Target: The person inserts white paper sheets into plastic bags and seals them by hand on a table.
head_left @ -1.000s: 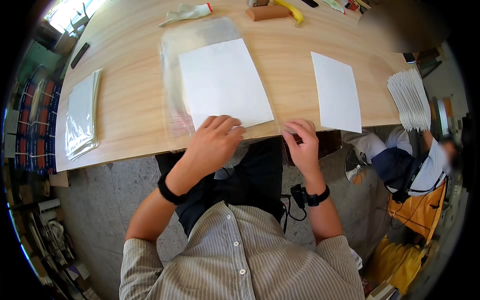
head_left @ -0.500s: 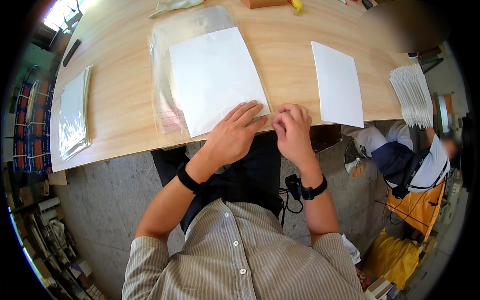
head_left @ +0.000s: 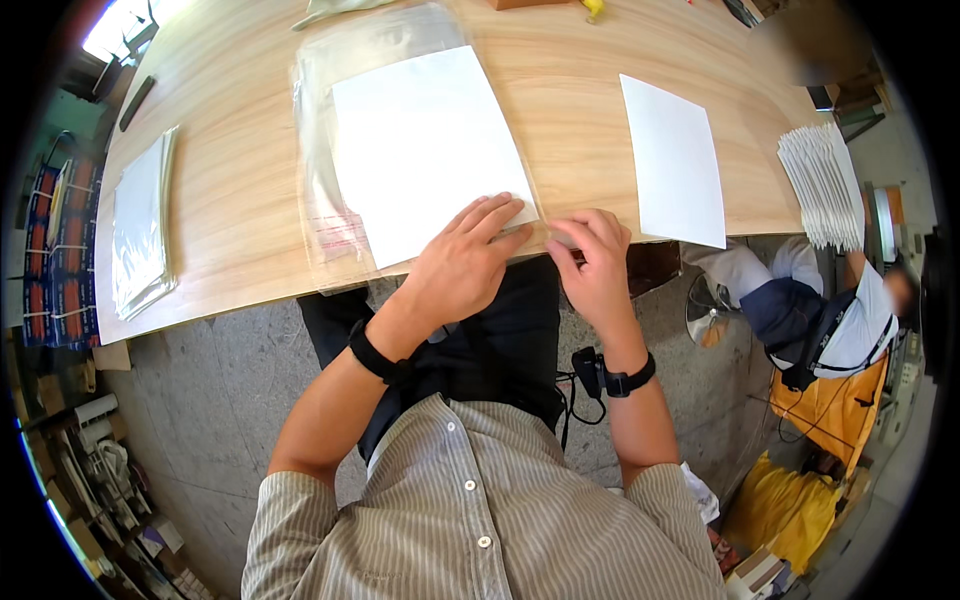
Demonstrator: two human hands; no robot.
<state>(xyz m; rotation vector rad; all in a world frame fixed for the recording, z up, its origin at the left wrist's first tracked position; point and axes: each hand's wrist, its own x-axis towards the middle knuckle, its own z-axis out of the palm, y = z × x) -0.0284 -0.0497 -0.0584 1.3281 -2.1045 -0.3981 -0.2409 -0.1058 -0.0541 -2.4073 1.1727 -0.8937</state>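
A white paper sheet [head_left: 425,150] lies on top of clear plastic bags [head_left: 318,130] at the table's near edge. My left hand [head_left: 470,250] rests flat on the sheet's lower right corner, fingers stretched out. Just right of that corner is my right hand [head_left: 595,255], its fingers bent and the thumb near the index finger. Its fingertips are beside the clear plastic edge; whatever they pinch is too small to make out. Farther right, another white sheet [head_left: 672,165] lies by itself on the wooden table [head_left: 560,120].
At the left is a stack of shiny plastic-wrapped sheets [head_left: 143,230], with a black bar-shaped object [head_left: 137,103] beyond it. A fanned pile of white paper items [head_left: 820,188] sits at the right corner. A seated person [head_left: 815,325] is beyond that side. Tied bundles [head_left: 65,250] stand far left.
My right thumb and index finger have shifted slightly at the plastic edge. My left hand stays on the sheet. The whole view has tilted a little.
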